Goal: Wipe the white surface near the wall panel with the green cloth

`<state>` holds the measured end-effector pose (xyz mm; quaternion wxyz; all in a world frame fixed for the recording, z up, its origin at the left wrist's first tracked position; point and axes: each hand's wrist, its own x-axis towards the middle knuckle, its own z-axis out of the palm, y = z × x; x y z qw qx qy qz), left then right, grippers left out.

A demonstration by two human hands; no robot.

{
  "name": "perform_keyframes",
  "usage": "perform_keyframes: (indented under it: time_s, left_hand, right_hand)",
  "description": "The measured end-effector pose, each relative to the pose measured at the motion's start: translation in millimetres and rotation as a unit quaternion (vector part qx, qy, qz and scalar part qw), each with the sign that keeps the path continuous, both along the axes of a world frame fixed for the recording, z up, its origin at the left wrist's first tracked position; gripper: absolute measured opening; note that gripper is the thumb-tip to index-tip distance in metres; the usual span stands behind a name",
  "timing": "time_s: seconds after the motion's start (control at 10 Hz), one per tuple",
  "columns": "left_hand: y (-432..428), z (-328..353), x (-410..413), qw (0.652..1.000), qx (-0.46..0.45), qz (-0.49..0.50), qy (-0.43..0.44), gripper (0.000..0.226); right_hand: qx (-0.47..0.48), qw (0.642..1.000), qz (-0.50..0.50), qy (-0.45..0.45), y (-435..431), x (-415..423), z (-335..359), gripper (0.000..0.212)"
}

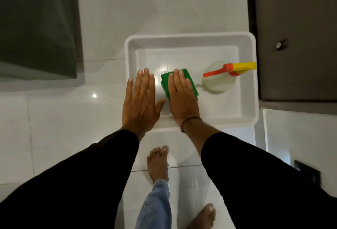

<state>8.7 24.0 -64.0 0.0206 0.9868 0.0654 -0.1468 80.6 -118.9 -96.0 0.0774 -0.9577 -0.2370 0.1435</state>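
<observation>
A folded green cloth [189, 78] lies in a white plastic tub [182, 37] on the white tiled floor. My right hand [182, 97] rests flat on top of the cloth, fingers together and stretched forward, covering most of it. My left hand [141, 101] is spread open over the tub's left rim, holding nothing. A clear spray bottle [218, 81] with an orange and yellow trigger head stands in the tub to the right of the cloth.
A dark brown cabinet door [295, 37] with a round knob [280, 44] stands right of the tub. A dark grey panel [36, 24] fills the upper left. My bare feet [157, 165] stand on the glossy white tiles [63, 128] below the tub.
</observation>
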Motion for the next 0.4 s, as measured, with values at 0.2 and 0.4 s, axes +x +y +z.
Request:
perform_keyframes:
  time_s: [0.2,0.4]
  left_hand:
    - [1.6,-6.4,-5.8,1.0,0.012,-0.017,-0.021,0.085]
    - [-8.8,28.2,-13.7,0.999,0.016,-0.016,-0.048,0.088]
  right_hand:
    - [-0.023,1.0,0.02,-0.003,-0.9,-1.8,-2.6,0.068]
    - [0.015,0.999,-0.009,0.027,-11.8,-17.7,51.3,0.08]
